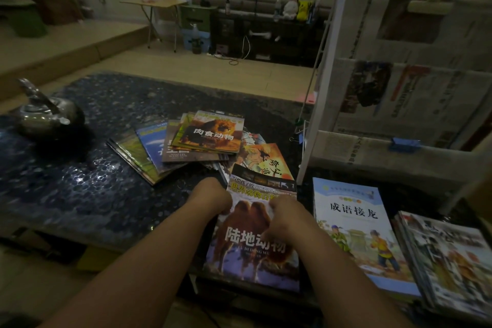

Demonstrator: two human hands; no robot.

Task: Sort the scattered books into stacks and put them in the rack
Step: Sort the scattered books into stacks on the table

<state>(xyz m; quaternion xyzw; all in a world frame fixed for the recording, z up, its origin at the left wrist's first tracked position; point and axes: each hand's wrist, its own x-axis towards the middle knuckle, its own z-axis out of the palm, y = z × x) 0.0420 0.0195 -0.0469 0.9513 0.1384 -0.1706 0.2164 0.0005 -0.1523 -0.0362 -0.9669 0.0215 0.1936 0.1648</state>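
Roughly, the sorting is under way and the racking has not begun. Nearest, both hands are on the camel-cover book (253, 253), which lies flat at the near edge of the dark pebble-patterned table (80, 181). The left hand (213, 196) has its fingers curled round the book's upper left edge. The right hand (285, 217) lies on the cover with its fingers bent, and I cannot tell whether it pinches the cover or merely presses on it.

Just to the right lies the blue-bordered book (356, 229), flat, with page edges beneath it that suggest a small stack. Beside that, at the far right edge, is a thicker stack of magazines (447, 261). These look like the piles made so far.

Beyond the hands, an orange-cover book (266, 160) lies tilted, its near end under the top of the camel book. Further on, a loose fan of books, topped by the lion-cover book (213, 136), is spread overlapping and unsorted.

The white rack (323, 104) at the table's right end is lined with newspaper and shows no books. A metal kettle (45, 114) sits far left.
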